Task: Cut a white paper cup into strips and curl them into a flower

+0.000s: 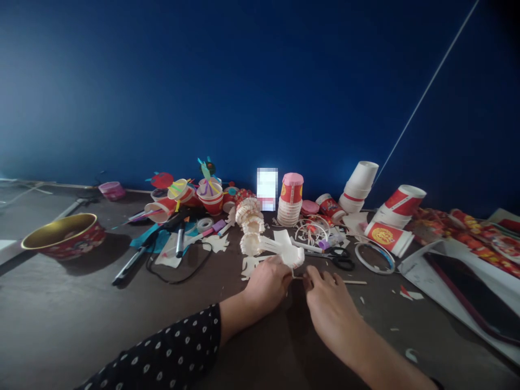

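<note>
My left hand (268,285) is closed in a pinch at the near end of a cut white paper cup (298,257) with long strips. A thin pale stick (355,282) lies across at the fingertips of both hands, and its right end sticks out past my right hand (330,299). The right fingers are curled down over the stick. Just beyond the left hand, a curved chain of cut white cup pieces (252,242) stretches away from me. Flat white paper cut-outs (249,265) lie partly under the left hand. The exact grip of the left fingers is partly hidden.
Black-handled scissors (343,261) and a roll of tape (376,259) lie to the right. Stacked red-and-white paper cups (290,214) stand behind. A glue gun (134,262) and a red bowl (65,241) are at left. A phone (471,292) rests in a white box lid at right.
</note>
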{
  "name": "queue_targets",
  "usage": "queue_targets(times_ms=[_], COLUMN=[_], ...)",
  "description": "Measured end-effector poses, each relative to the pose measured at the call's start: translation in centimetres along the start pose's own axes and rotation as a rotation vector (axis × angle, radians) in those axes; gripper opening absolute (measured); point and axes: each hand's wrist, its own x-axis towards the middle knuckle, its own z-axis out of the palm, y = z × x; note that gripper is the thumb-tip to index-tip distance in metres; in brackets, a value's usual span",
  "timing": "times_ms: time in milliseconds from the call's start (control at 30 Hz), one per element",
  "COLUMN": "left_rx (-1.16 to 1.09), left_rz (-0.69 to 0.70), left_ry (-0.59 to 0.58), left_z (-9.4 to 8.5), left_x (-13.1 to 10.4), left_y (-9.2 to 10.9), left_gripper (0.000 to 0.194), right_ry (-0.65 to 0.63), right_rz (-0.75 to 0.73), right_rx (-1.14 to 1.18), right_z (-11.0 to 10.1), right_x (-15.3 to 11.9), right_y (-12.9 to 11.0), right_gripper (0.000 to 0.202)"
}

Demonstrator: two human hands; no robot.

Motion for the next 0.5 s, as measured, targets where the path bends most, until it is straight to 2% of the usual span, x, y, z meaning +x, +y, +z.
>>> queue_targets(times_ms=[233,500], left_rx=[-0.044,0.009], left_rz=[-0.006,0.038], left_ry=[0.04,0.032], left_z=[0.47,0.37], left_x=[-0.05,-0.14], left_y=[-0.49,-0.46], left_gripper=[0.017,0.021], right_ry=[0.012,0.0], right_rz=[-0.014,-0.029], right_rx=[0.033,0.048], right_z=[0.01,-0.09], right_x=[0.14,0.55], right_y=[0.31,0.53], right_gripper=[0.036,0.035])
